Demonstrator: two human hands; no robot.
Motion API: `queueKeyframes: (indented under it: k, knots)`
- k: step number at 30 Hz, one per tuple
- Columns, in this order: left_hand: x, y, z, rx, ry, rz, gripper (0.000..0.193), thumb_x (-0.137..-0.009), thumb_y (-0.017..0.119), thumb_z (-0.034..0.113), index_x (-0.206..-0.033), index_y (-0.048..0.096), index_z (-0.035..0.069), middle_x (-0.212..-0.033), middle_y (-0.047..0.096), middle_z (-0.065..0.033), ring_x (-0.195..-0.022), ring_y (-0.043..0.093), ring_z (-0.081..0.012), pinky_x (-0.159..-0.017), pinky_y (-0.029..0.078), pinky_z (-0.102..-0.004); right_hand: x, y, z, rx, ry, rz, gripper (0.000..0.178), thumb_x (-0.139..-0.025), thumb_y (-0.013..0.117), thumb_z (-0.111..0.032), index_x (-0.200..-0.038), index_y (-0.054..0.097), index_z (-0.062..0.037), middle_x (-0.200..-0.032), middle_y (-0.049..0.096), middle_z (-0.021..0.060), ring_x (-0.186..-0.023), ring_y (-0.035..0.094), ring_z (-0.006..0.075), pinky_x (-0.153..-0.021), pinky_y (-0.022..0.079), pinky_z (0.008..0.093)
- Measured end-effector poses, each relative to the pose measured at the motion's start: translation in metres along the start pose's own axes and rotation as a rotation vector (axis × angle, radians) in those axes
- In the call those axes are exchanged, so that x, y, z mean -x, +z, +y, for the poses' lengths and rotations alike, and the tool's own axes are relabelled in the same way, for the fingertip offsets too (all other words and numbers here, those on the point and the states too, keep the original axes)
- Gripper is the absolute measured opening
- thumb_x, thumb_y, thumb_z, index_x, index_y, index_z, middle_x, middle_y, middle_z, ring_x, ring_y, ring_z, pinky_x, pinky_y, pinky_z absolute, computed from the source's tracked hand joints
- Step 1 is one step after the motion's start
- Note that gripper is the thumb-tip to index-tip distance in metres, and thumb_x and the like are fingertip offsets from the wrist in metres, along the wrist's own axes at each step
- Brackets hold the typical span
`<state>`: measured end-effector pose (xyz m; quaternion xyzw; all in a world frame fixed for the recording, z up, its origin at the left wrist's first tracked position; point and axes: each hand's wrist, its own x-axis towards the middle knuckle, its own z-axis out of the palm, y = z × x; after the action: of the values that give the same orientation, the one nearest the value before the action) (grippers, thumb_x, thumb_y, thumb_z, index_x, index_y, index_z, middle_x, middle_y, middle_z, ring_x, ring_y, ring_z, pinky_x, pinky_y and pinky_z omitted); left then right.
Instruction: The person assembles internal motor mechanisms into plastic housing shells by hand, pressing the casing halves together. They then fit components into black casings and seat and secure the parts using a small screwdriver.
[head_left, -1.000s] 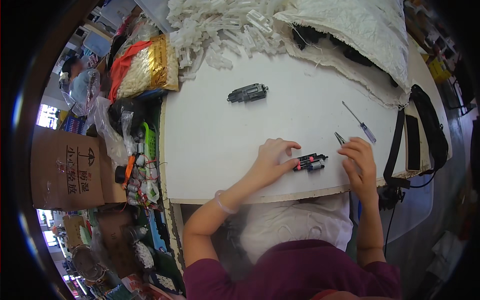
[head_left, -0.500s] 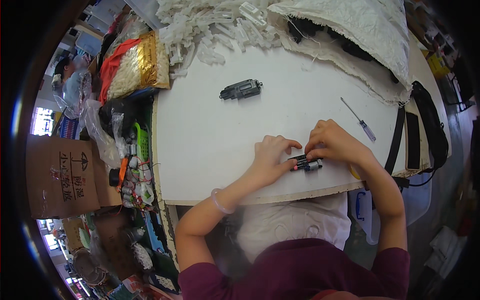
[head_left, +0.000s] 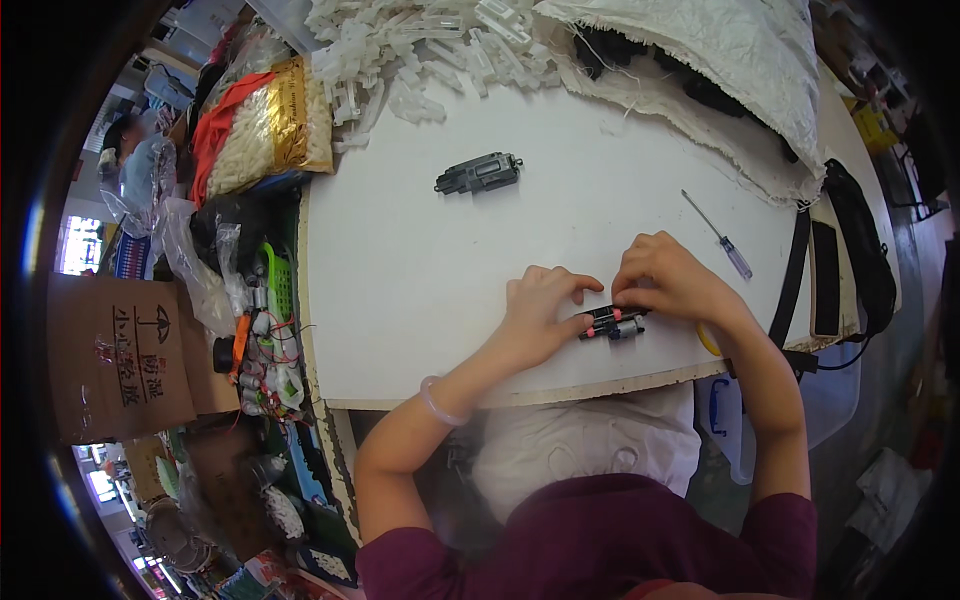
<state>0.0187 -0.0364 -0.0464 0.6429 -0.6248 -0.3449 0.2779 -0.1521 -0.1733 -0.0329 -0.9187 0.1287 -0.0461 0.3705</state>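
Note:
A small black part with red bits and a silver motor end (head_left: pixel 612 323) lies near the front edge of the white table (head_left: pixel 420 290). My left hand (head_left: pixel 540 310) grips its left end with thumb and fingers. From the right, my right hand (head_left: pixel 668 280) presses its fingertips onto the top of the same part. A second black part (head_left: pixel 478 174) lies alone further back on the table. A small screwdriver with a clear purple handle (head_left: pixel 720 237) rests to the right of my right hand.
A heap of white plastic pieces (head_left: pixel 400 50) and a woven white sack (head_left: pixel 720 60) fill the back. Bags of small parts (head_left: pixel 250 130) and wired components (head_left: pixel 262 350) crowd the left side. A cardboard box (head_left: pixel 115 355) stands at far left. Black straps (head_left: pixel 855 250) hang at right.
My right hand moved left from beside the small black part and now rests on it, meeting my left hand. The view shifted slightly.

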Motion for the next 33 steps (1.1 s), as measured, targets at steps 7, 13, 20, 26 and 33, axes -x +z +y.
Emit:
queueKeyframes:
  k: [7,13,20,26,33]
  knots:
    - [0.001,-0.007,-0.002,-0.052,0.031,-0.003,0.033,-0.072,0.065,0.022,-0.104,0.057,0.020,-0.087,0.052,0.0044,-0.093,0.043,-0.0186,-0.083,0.026,-0.0339,0.017,-0.022,-0.015,-0.131,0.165,0.467,0.011,-0.077,0.057,-0.013,-0.073,0.055,-0.0023,-0.072,0.054,0.0093,-0.074,0.048,0.0226,-0.072,0.036,0.0323]
    - [0.009,-0.025,-0.006,0.168,0.135,0.015,0.033,-0.076,0.062,0.018,-0.107,0.054,0.009,-0.098,0.054,-0.0074,-0.098,0.048,-0.0233,-0.089,0.033,-0.0343,0.075,-0.033,-0.007,-0.274,0.338,1.241,0.024,-0.084,0.052,-0.004,-0.107,0.049,0.0001,-0.083,0.056,0.0057,-0.078,0.052,0.0135,-0.078,0.039,0.0251]
    - [-0.040,-0.121,-0.049,-0.336,0.139,0.555,0.034,-0.075,0.058,0.010,-0.108,0.052,0.006,-0.106,0.052,-0.0120,-0.104,0.047,-0.0278,-0.090,0.036,-0.0356,0.128,0.038,-0.004,-0.086,0.380,1.306,0.030,-0.088,0.043,-0.007,-0.116,0.047,0.0034,-0.098,0.059,0.0112,-0.104,0.049,0.0213,-0.099,0.027,0.0373]
    - [-0.115,-0.191,-0.126,-1.055,0.046,0.603,0.047,-0.072,0.057,0.003,-0.117,0.048,0.014,-0.119,0.048,-0.0081,-0.114,0.041,-0.0282,-0.095,0.033,-0.0404,0.102,0.060,-0.020,0.618,0.209,1.021,0.021,-0.076,0.048,-0.002,-0.095,0.057,-0.0002,-0.089,0.062,0.0085,-0.105,0.048,0.0289,-0.100,0.019,0.0494]
    - [-0.128,-0.186,-0.117,-1.062,0.143,0.395,0.038,-0.074,0.055,0.003,-0.110,0.052,0.015,-0.117,0.052,-0.0050,-0.118,0.041,-0.0257,-0.099,0.029,-0.0421,0.105,0.060,-0.023,0.466,0.279,1.068,0.016,-0.077,0.048,-0.003,-0.089,0.058,-0.0017,-0.089,0.062,0.0074,-0.105,0.048,0.0273,-0.101,0.018,0.0484]
